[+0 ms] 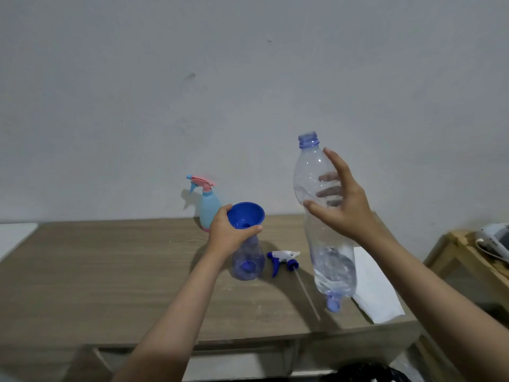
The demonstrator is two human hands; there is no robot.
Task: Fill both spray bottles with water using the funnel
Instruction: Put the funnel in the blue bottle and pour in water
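Left hand [230, 235] gripping blue funnel [246, 215] on clear spray bottle [248, 261] at centre frame, right hand [343, 201] holding uncapped water bottle [323, 216] upright at right

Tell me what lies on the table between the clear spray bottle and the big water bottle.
In the head view, the detached spray head with its dip tube lies there.

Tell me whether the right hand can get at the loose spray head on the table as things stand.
Probably not yet. The right hand is wrapped around the big water bottle, held in the air. The spray head lies uncovered on the table beside the clear spray bottle, so only the occupied grip stands in the way.
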